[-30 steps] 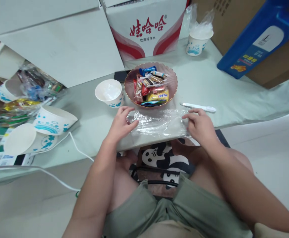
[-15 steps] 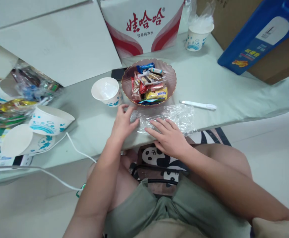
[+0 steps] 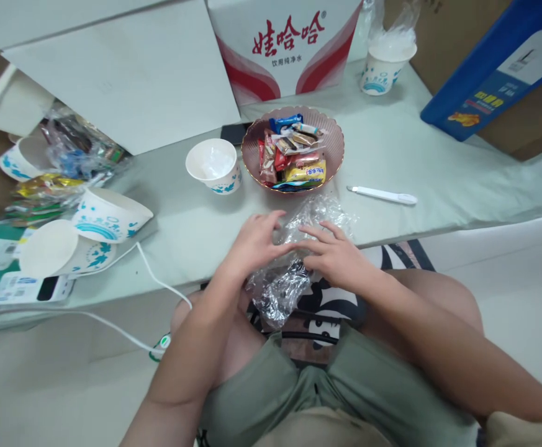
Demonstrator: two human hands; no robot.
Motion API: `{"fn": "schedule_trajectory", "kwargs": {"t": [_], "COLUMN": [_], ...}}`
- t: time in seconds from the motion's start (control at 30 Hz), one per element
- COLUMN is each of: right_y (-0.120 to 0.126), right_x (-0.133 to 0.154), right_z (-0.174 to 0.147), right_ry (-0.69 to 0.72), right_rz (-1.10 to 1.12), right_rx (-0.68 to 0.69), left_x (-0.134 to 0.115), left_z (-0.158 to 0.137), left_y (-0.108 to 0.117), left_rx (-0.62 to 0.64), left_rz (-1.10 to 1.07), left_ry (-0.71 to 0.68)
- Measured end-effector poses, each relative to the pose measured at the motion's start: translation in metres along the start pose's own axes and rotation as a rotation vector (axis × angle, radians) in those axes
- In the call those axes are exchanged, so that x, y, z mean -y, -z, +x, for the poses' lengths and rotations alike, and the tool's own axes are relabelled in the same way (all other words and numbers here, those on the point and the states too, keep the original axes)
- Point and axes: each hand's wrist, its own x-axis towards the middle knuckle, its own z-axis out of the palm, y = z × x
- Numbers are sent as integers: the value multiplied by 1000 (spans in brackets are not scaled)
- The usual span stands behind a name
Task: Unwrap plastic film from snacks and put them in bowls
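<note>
A crumpled clear plastic bag (image 3: 282,292) drapes over the table's front edge, its upper part spread on the tabletop below the candy bowl. My left hand (image 3: 259,242) is at the bag's left side, fingers apart, with its thumb stretched across to my right fingertips. My right hand (image 3: 333,251) lies over the bag from the right. Its index finger and thumb come together on the plastic while the other fingers extend. Behind the hands stands a scalloped pinkish bowl (image 3: 338,146) full of wrapped snacks (image 3: 298,152). A paper cup (image 3: 226,183) with clear plastic inside stands left of the bowl.
A white utility knife (image 3: 382,195) lies right of the bag. Paper cups (image 3: 112,214) lie tipped at the left near wrapped snacks and a white cable (image 3: 159,278). Cartons (image 3: 289,49), another cup (image 3: 385,68) and a blue container (image 3: 485,81) line the back.
The plastic bag has been drawn toward me, and part of it now hangs over the edge. My left hand has moved right and closer, meeting my right hand. The view has shifted slightly.
</note>
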Motion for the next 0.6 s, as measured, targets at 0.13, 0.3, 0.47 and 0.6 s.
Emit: {"fn": "schedule_trajectory", "kwargs": {"t": [0.13, 0.3, 0.47, 0.6], "right_y": [6, 21, 17, 11], "right_x": [0, 3, 10, 27], "right_z": [-4, -15, -15, -16], "right_ry": [-55, -285, -575, -418], "right_rz": [10, 193, 715, 968], "right_rx": [-49, -440, -602, -500], "left_x": [-1, 7, 7, -3], "left_z": [-2, -10, -12, -16], "left_y": [-3, 10, 5, -6], "left_rx": [40, 13, -218, -487], "left_rz": [-297, -716, -887, -726], "left_ry": [-4, 5, -152, -318]}}
